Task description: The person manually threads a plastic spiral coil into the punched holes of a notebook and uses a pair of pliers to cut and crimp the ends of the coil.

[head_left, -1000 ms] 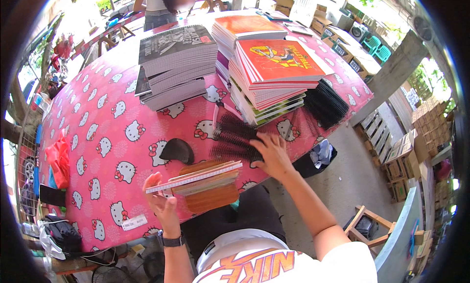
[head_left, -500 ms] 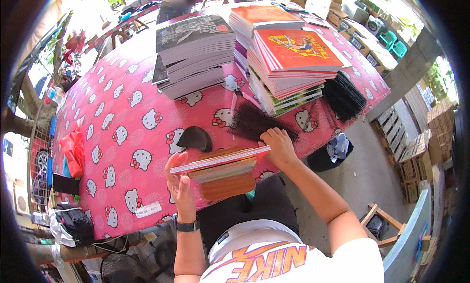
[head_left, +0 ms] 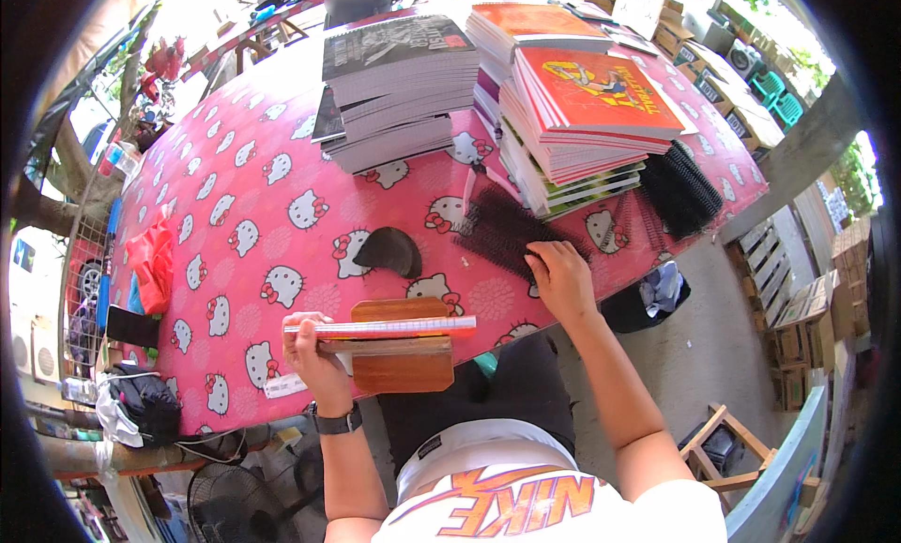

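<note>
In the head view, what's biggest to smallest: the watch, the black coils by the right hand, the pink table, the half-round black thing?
1. Pink table
2. Black coils by the right hand
3. Half-round black thing
4. Watch

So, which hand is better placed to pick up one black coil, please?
Probably the right hand: its fingers are at the black coils, while the left hand holds the notebook.

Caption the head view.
Left hand holds white paper stack at brown wooden stand; right hand touches black plastic spiral coils.
</note>
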`<state>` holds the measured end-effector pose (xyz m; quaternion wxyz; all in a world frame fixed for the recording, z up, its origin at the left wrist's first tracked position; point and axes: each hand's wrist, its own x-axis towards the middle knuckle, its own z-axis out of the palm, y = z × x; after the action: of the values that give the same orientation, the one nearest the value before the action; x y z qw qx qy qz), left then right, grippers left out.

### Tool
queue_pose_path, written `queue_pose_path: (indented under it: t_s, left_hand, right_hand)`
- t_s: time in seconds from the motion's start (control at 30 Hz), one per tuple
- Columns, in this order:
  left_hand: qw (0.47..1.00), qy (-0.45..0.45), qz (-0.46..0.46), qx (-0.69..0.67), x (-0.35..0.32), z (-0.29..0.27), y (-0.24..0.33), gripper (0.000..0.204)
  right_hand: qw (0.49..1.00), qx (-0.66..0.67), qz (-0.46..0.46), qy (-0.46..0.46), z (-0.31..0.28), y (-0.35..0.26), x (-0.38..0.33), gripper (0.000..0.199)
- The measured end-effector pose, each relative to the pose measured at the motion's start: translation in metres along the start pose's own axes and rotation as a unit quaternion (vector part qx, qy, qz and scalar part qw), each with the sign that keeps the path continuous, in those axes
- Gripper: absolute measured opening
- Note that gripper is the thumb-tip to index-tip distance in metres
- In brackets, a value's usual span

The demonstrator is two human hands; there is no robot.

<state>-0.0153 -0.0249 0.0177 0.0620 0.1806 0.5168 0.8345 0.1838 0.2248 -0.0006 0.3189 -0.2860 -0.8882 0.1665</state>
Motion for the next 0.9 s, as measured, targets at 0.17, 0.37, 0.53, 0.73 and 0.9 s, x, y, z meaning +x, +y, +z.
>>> queue_pose_path:
  t_s: [0.17,0.37,0.53,0.73,0.9]
  left_hand:
    - [0.999,0.016,-0.029,0.043,0.001,0.002,0.022,0.016]
    - [0.976,0.081,0.064,0.191,-0.008,0.013,0.031,0.049]
    - [0.783,-0.205,0.259,0.527,-0.053,0.083,0.059,0.078]
    - [0.755,-0.252,0.223,0.563,-0.051,0.090,0.022,0.037]
    - [0.748,-0.214,0.277,0.564,-0.058,0.095,0.022,0.021]
  right_hand:
    - [0.996,0.088,0.003,-0.001,-0.015,-0.024,0.015,0.034]
    - [0.967,0.231,0.031,-0.105,-0.070,-0.081,0.015,0.037]
    - [0.832,0.459,0.109,-0.292,-0.074,-0.074,0.001,0.031]
    - [0.847,0.420,0.098,-0.311,-0.073,-0.082,-0.005,0.036]
    - [0.864,0.379,0.097,-0.318,-0.073,-0.092,-0.002,0.027]
